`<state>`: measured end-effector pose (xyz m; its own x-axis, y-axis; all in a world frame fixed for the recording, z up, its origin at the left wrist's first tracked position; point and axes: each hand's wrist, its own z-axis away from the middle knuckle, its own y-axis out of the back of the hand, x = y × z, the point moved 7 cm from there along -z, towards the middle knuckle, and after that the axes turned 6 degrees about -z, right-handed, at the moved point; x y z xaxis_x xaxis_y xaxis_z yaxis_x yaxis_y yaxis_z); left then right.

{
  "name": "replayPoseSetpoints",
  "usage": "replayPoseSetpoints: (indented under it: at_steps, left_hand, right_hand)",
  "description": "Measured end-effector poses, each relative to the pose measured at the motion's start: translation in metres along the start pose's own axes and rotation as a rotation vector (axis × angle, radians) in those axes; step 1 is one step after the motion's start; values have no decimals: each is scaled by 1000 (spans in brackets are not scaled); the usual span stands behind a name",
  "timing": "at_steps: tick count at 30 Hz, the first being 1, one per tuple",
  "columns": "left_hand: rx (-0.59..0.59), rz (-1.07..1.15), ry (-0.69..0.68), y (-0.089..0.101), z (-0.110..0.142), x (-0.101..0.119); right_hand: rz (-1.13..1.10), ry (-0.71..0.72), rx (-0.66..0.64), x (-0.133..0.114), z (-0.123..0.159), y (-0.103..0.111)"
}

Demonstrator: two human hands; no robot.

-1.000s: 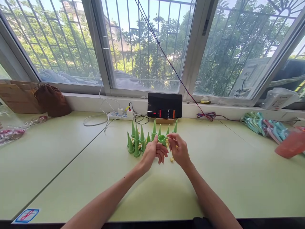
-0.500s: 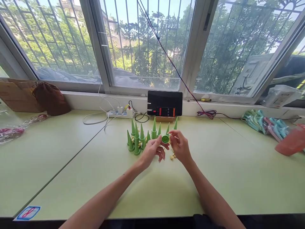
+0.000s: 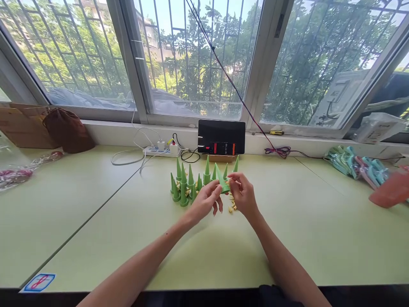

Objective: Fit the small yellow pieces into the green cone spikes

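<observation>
My left hand (image 3: pixel 204 199) grips a green cone (image 3: pixel 221 179) between thumb and fingers, its tip tilted up and to the left. Close by the cone's base on the right, my right hand (image 3: pixel 244 196) is closed with thumb and fingertips together; what they hold, if anything, is too small to make out. Behind my hands stand several upright green cones (image 3: pixel 183 187) in a group. Small pale yellow pieces (image 3: pixel 231 209) lie on the table below my right hand, and more show among the cones.
A dark tablet (image 3: pixel 220 128) leans at the window sill, with a phone in front. Left of it sits a power strip (image 3: pixel 153 151) with cables. A brown bag (image 3: pixel 68 132) is at far left; wrapped bundles (image 3: pixel 343 162) and a reddish bag (image 3: pixel 390 189) are at right.
The cone in my left hand has turned: its round open base faced me before, and now its side shows with the tip up. My right hand stays beside it, barely moved.
</observation>
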<state>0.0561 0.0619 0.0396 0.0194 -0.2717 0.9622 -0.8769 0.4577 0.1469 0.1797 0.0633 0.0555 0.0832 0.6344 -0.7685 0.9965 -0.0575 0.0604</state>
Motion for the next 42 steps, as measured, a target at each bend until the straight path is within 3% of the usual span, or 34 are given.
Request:
replayPoseSetpoints:
  at_steps: [8, 16, 22, 33, 42]
  left_hand:
    - [144, -202, -52, 8, 1, -5]
    - [288, -384, -95, 15, 5, 11]
    - [421, -270, -72, 22, 8, 9]
    - [208, 75, 102, 9, 1, -9]
    - [128, 86, 85, 5, 2, -6]
  right_hand:
    - [68, 16, 18, 0, 0, 2]
    - [105, 22, 48, -2, 1, 1]
    - [180, 51, 108, -4, 1, 6]
    - [189, 92, 42, -10, 3, 0]
    - [137, 81, 47, -9, 2, 1]
